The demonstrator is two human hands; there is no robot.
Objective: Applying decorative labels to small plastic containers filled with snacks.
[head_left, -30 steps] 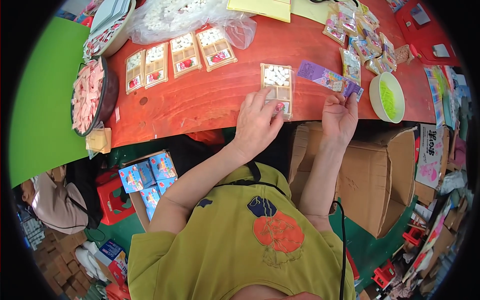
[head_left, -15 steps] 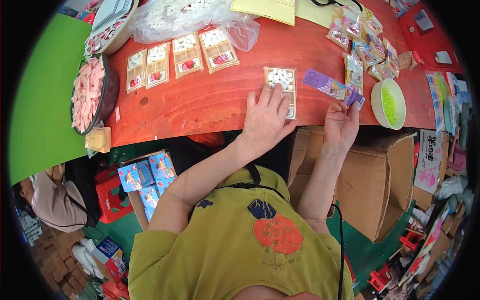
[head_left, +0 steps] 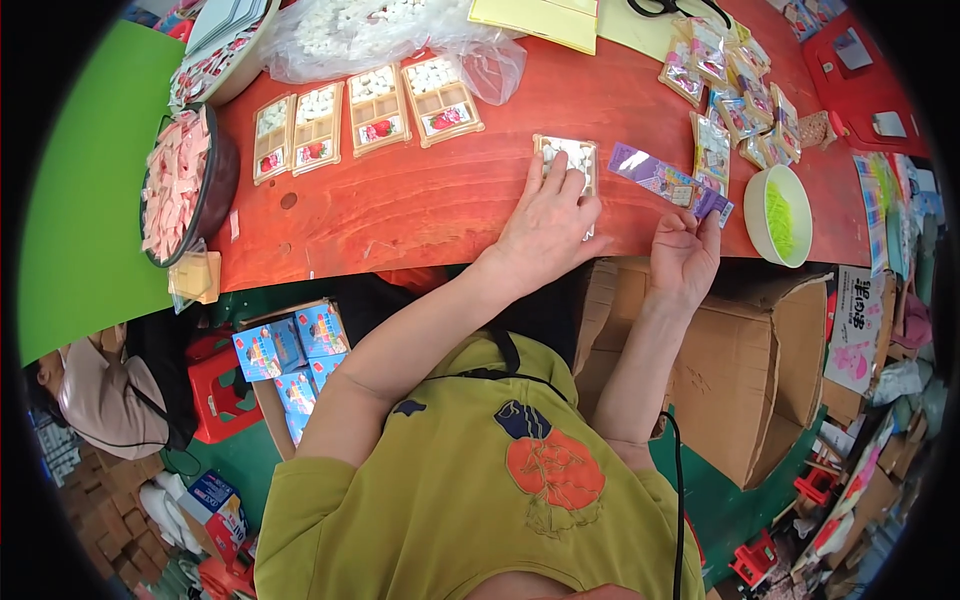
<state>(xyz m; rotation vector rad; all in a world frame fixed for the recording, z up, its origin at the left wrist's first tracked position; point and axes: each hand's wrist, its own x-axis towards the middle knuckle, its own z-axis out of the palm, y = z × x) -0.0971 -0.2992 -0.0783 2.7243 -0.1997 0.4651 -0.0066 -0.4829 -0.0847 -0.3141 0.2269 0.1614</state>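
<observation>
A small tan compartment tray (head_left: 594, 170) lies near the front edge of the red table, white pieces (head_left: 570, 148) filling its far section. My left hand (head_left: 548, 218) rests over it palm down, fingers stretched out with their tips on the white pieces. The hand hides most of the tray's nearer compartments. To the right, my right hand (head_left: 686, 258) pinches the near end of a printed purple card strip (head_left: 648, 172) between thumb and fingers. The strip slants away to the left, toward the tray.
Several similar trays (head_left: 378, 110) stand left of centre before a clear bag of white pieces (head_left: 350, 40). A dark tub of pink packets (head_left: 178, 190) is at left. Wrapped packs (head_left: 740, 100) and a bowl of green bits (head_left: 780, 215) lie right. Cardboard boxes (head_left: 720, 380) stand below.
My left fingertips have moved slightly farther up the tray, covering more of the white pieces. My right hand keeps its pinch on the strip. The whole view has shifted a little.
</observation>
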